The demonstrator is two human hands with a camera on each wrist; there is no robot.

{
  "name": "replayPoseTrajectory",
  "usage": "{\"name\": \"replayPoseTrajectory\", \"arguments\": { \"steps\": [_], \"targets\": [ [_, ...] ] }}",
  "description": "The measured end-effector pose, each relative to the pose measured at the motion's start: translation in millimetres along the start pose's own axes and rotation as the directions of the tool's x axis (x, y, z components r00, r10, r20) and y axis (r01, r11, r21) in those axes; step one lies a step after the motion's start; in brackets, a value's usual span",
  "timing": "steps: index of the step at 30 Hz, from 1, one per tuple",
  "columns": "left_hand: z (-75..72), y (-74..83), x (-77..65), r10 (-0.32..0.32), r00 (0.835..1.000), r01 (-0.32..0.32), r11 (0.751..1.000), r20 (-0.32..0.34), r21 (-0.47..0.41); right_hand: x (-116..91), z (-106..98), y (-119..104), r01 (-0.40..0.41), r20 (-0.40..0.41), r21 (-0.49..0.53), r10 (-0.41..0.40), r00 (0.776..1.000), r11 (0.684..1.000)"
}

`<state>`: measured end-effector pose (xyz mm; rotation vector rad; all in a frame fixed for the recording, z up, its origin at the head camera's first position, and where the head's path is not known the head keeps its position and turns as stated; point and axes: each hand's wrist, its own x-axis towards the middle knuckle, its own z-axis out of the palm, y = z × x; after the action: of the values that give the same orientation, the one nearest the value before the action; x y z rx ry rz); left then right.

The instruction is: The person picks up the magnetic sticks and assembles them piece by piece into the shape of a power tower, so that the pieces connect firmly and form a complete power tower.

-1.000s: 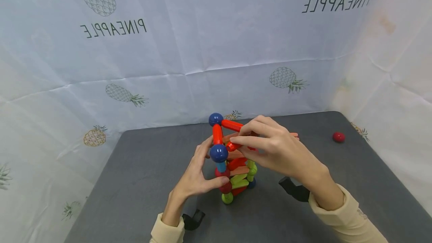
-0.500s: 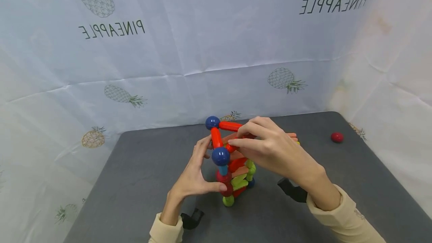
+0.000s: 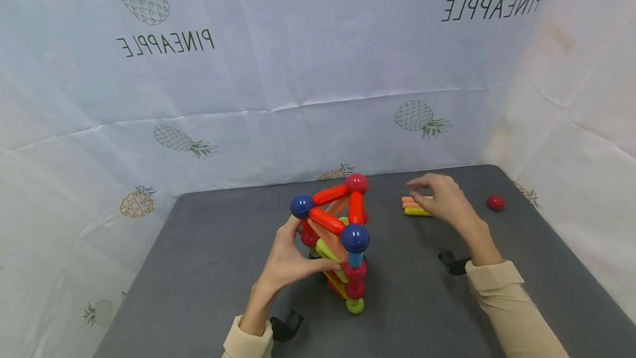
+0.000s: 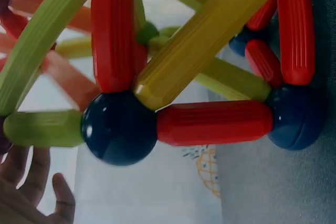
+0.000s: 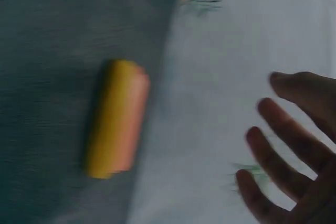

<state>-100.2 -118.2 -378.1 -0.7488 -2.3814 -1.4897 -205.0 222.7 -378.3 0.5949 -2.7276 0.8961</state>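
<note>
A tower of magnetic rods and balls (image 3: 343, 247) stands near the middle of the table. Three red rods join two blue balls and one red ball in a triangle (image 3: 334, 208) on its top. My left hand (image 3: 288, 261) holds the tower from the left, thumb across the near side and fingertips at the far side. Up close, the left wrist view shows its red rod (image 4: 215, 123) between blue balls. To the right, my right hand (image 3: 444, 200) is in the air with fingers spread, holding nothing, beside a small row of loose rods (image 3: 416, 211), yellow and salmon.
One loose red ball (image 3: 495, 203) lies at the table's right side. A white cloth (image 3: 298, 70) printed with pineapples hangs behind the dark table (image 3: 199, 269). Black straps (image 3: 286, 326) show at both wrists.
The right hand has left the tower's top and moved right, to the loose rods. The tower has turned, and its top triangle with a red ball now shows. The left hand stays on it.
</note>
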Motion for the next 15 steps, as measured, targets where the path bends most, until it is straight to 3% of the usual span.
{"name": "replayPoseTrajectory", "arguments": {
  "steps": [2, 5, 9, 15],
  "targets": [
    [3.6, 1.6, -0.2, 0.025, 0.998, -0.025, 1.000, -0.050, 0.006, -1.8, 13.5, 16.3, -0.087, 0.143, -0.049, 0.093, 0.985, 0.995],
    [10.6, 4.4, -1.0, 0.046, 0.990, -0.040, 0.998, -0.134, 0.042, -3.5, 29.4, 32.6, -0.148, 0.251, -0.113, 0.173, 0.952, 0.982],
    [19.3, 8.0, 0.3, 0.031, 0.975, -0.013, 0.996, -0.221, 0.083, -4.9, 40.5, 42.1, -0.152, 0.284, -0.156, 0.192, 0.939, 0.976],
    [21.4, 9.0, 0.3, 0.023, 0.971, 0.008, 0.992, -0.239, 0.127, -6.4, 45.9, 43.1, -0.168, 0.261, -0.192, 0.215, 0.941, 0.967]
  ]
}}
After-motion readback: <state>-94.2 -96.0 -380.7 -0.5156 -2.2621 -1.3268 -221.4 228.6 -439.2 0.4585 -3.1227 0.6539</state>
